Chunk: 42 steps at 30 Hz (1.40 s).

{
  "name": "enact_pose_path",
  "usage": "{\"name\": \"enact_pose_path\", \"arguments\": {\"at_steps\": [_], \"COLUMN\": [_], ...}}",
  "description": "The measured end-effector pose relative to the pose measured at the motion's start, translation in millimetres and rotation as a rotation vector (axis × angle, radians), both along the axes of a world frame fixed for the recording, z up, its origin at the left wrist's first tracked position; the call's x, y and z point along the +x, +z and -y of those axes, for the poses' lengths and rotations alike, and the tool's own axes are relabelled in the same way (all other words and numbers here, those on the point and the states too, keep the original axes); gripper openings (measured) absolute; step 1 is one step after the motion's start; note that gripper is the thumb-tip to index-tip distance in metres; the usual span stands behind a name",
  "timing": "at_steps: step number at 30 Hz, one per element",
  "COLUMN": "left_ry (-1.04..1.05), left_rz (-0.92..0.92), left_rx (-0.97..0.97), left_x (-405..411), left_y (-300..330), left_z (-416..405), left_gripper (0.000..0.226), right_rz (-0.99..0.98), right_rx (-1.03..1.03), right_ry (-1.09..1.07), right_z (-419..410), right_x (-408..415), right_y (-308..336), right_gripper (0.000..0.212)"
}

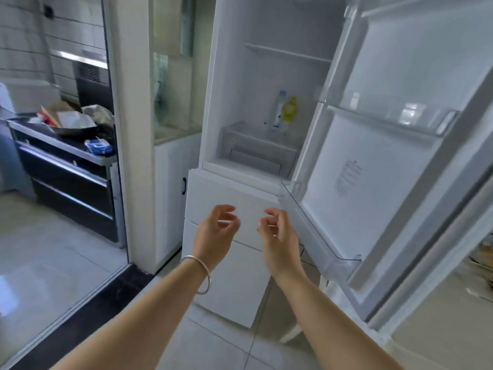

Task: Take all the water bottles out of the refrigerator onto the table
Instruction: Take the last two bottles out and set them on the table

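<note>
Deep in the refrigerator (266,84), water bottles (280,108) stand well beyond empty fingers (226,212).

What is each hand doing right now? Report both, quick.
Left hand: open, fingers loosely curled, holding nothing.
Right hand: open, fingers loosely curled, holding nothing.

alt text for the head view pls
Two empty hands, left and right, reach toward an open white refrigerator where a clear blue-labelled water bottle and a yellow-labelled bottle stand on a lower shelf.
</note>
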<state>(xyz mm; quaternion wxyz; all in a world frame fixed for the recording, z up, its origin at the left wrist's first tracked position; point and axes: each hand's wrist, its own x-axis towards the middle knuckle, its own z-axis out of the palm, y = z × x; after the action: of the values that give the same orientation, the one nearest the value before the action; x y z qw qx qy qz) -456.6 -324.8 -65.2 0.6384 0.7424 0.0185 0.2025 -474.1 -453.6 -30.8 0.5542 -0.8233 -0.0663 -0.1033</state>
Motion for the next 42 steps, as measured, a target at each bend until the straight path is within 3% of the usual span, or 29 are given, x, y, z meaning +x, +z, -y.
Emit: {"name": "enact_pose_path", "arguments": {"at_steps": [5, 13, 20, 22, 28, 35, 42], "left_ry": [-0.039, -0.016, -0.009, -0.042, -0.190, -0.407, -0.393], "left_rz": [-0.015, -0.011, 0.041, 0.049, 0.114, 0.097, 0.039], "left_rx": [-0.037, -0.014, 0.167, 0.269, 0.306, 0.188, 0.143], "left_x": [84, 270, 422, 464, 594, 722, 809], "left_y": [-10, 22, 52, 51, 69, 82, 84], "left_z": [-36, -87, -100, -96, -75, -29, 12], "left_gripper": [0.020, 0.021, 0.022, 0.025, 0.033, 0.028, 0.031], "right_rz": [0.019, -0.034, -0.030, -0.007, 0.050, 0.083, 0.065], "right_rx": [0.040, 0.182, 0.214, 0.183, 0.127, 0.253, 0.244], "right_ry": [-0.018, -0.173, -0.228, -0.251, -0.474, -0.662, -0.697], "right_z": [-40, -87, -95, -88, -51, -14, 24], "right_x": [90, 304, 465, 503, 617, 715, 793], "right_y": [3, 12, 31, 30, 46, 51, 53], "right_gripper": [0.021, 0.028, 0.029, 0.031, 0.031, 0.034, 0.043]}}
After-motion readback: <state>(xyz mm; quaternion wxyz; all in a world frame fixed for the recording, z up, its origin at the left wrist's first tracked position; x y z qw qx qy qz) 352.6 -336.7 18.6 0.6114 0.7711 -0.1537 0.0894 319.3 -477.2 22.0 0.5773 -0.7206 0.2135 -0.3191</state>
